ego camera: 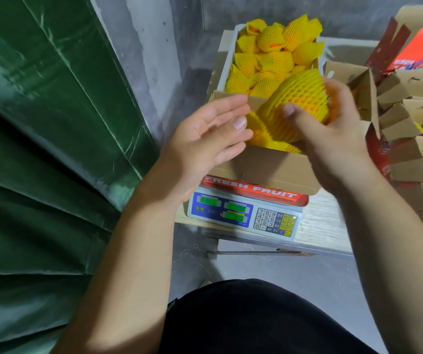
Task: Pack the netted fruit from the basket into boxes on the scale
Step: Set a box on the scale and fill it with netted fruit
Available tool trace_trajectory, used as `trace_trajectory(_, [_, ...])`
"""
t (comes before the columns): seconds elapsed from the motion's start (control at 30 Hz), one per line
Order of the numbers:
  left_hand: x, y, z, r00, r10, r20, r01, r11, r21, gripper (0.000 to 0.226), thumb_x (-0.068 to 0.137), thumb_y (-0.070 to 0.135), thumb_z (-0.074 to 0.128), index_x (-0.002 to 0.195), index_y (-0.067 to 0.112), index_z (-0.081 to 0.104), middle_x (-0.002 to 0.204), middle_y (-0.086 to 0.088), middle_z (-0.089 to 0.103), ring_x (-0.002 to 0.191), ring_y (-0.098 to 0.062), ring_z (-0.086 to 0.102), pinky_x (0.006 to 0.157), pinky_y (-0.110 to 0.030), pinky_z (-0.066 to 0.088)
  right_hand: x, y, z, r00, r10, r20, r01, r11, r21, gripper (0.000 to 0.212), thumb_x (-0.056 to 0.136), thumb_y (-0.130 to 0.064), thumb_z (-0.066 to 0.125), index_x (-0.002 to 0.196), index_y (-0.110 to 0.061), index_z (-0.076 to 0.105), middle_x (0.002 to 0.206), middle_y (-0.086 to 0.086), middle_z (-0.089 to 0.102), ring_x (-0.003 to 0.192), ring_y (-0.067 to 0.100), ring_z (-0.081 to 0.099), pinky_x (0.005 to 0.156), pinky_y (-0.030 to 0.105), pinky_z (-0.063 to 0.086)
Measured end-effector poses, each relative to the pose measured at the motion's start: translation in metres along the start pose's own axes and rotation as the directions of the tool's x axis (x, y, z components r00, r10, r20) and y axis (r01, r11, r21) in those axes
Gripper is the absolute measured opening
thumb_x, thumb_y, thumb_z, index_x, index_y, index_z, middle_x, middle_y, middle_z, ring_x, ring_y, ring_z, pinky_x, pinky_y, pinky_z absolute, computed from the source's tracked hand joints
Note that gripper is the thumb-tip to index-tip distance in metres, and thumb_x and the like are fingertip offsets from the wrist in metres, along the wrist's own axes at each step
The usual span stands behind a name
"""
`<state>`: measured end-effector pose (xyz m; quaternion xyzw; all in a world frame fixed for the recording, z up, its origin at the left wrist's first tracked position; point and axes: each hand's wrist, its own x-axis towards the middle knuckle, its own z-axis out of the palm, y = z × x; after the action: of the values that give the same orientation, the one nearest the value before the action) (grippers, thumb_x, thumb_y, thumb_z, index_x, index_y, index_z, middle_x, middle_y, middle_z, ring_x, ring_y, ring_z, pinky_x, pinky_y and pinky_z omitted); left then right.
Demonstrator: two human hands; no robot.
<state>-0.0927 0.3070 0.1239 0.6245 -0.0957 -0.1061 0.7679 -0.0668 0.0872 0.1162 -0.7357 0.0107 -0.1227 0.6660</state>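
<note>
My right hand (333, 129) grasps a netted fruit (300, 98) in yellow foam mesh, thumb across its near face and fingers curled behind it, above the right half of the open cardboard box (264, 167). My left hand (208, 134) is released, fingers straight and together, palm turned toward the fruit, over the box's left near corner and holding nothing. More netted fruit (264, 134) lies inside the box beneath the held one. The box stands on the scale (243, 213), whose keypad and green displays face me; the scale sits near the left edge of a pale tabletop (320, 223). Behind the box, the basket (227, 65) is heaped with wrapped fruit (274, 54). Further cartons (409, 154) stand along the right.
</note>
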Motion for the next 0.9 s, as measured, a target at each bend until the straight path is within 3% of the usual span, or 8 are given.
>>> trace_trajectory(0.1, [0.003, -0.003, -0.011, 0.993, -0.027, -0.117, 0.049, 0.982, 0.182, 0.026, 0.107, 0.025, 0.059, 0.132, 0.033, 0.065, 0.135, 0.008, 0.07, 0.116, -0.014, 0.072, 0.107, -0.037, 0.055, 0.016, 0.007, -0.021, 0.982, -0.17, -0.086, 0.108, 0.869, -0.483, 0.086, 0.082, -0.042, 0.082, 0.15, -0.009, 0.041, 0.144, 0.01, 0.051, 0.128, 0.014, 0.051, 0.107, 0.012, 0.04])
trace_trajectory(0.13, [0.004, -0.005, -0.015, 0.986, -0.044, -0.159, 0.075, 0.978, 0.195, 0.025, 0.108, 0.029, 0.059, 0.131, 0.033, 0.067, 0.132, 0.008, 0.071, 0.114, -0.013, 0.073, 0.106, -0.037, 0.056, 0.019, 0.009, -0.024, 0.988, -0.153, -0.031, 0.102, 0.786, -0.61, 0.092, 0.084, -0.041, 0.082, 0.156, -0.009, 0.034, 0.153, 0.014, 0.044, 0.137, 0.017, 0.044, 0.112, 0.013, 0.032])
trace_trajectory(0.2, [0.006, -0.007, -0.022, 0.976, -0.071, -0.205, 0.11, 0.976, 0.188, 0.024, 0.108, 0.035, 0.057, 0.129, 0.034, 0.068, 0.128, 0.01, 0.073, 0.111, -0.013, 0.074, 0.104, -0.037, 0.057, 0.018, 0.017, -0.019, 0.997, 0.001, 0.077, 0.055, 0.677, -0.734, 0.1, 0.088, -0.044, 0.079, 0.163, -0.013, 0.021, 0.165, 0.014, 0.031, 0.15, 0.028, 0.032, 0.124, 0.039, 0.028])
trace_trajectory(0.27, [0.007, -0.008, -0.026, 0.977, -0.071, -0.199, 0.119, 0.964, 0.239, 0.023, 0.107, 0.038, 0.057, 0.128, 0.038, 0.068, 0.127, 0.012, 0.074, 0.109, -0.011, 0.075, 0.103, -0.037, 0.057, 0.01, 0.027, -0.008, 0.992, 0.067, 0.109, 0.044, 0.62, -0.784, 0.09, 0.092, -0.043, 0.075, 0.162, -0.013, 0.026, 0.166, 0.012, 0.031, 0.151, 0.034, 0.032, 0.122, 0.055, 0.029])
trace_trajectory(0.5, [0.005, -0.013, -0.048, 0.986, -0.091, -0.141, 0.141, 0.904, 0.404, 0.024, 0.108, 0.034, 0.057, 0.128, 0.041, 0.068, 0.119, 0.016, 0.075, 0.107, -0.004, 0.073, 0.105, -0.038, 0.054, -0.022, 0.035, 0.026, 0.976, -0.051, 0.21, 0.187, 0.685, -0.704, 0.048, 0.098, -0.024, 0.066, 0.145, -0.014, 0.054, 0.152, 0.012, 0.051, 0.141, 0.027, 0.046, 0.114, 0.034, 0.037])
trace_trajectory(0.6, [0.001, -0.011, -0.059, 0.987, -0.096, -0.126, 0.142, 0.891, 0.432, 0.029, 0.107, 0.034, 0.057, 0.135, 0.035, 0.067, 0.12, 0.019, 0.074, 0.11, -0.002, 0.071, 0.106, -0.033, 0.054, -0.029, 0.028, 0.037, 0.949, -0.215, 0.231, 0.312, 0.749, -0.585, 0.036, 0.099, -0.011, 0.059, 0.135, -0.015, 0.062, 0.145, 0.007, 0.058, 0.136, 0.021, 0.052, 0.109, 0.018, 0.038])
trace_trajectory(0.73, [-0.007, -0.007, -0.069, 0.997, -0.055, -0.054, 0.073, 0.91, 0.408, 0.031, 0.106, 0.038, 0.058, 0.135, 0.033, 0.066, 0.121, 0.013, 0.075, 0.111, -0.005, 0.071, 0.1, -0.024, 0.056, -0.039, 0.025, 0.049, 0.841, -0.476, 0.259, 0.539, 0.682, -0.495, 0.029, 0.097, -0.001, 0.056, 0.121, -0.009, 0.069, 0.134, 0.006, 0.063, 0.129, 0.023, 0.057, 0.102, 0.049, 0.05])
trace_trajectory(0.9, [-0.012, -0.004, -0.076, 1.0, -0.024, -0.01, 0.026, 0.929, 0.37, 0.026, 0.104, 0.031, 0.062, 0.13, 0.032, 0.067, 0.119, 0.011, 0.076, 0.11, -0.004, 0.071, 0.096, -0.017, 0.053, -0.047, 0.025, 0.065, 0.824, -0.504, 0.259, 0.566, 0.7, -0.436, 0.031, 0.093, 0.006, 0.052, 0.116, -0.005, 0.07, 0.13, 0.01, 0.064, 0.127, 0.026, 0.059, 0.099, 0.053, 0.05])
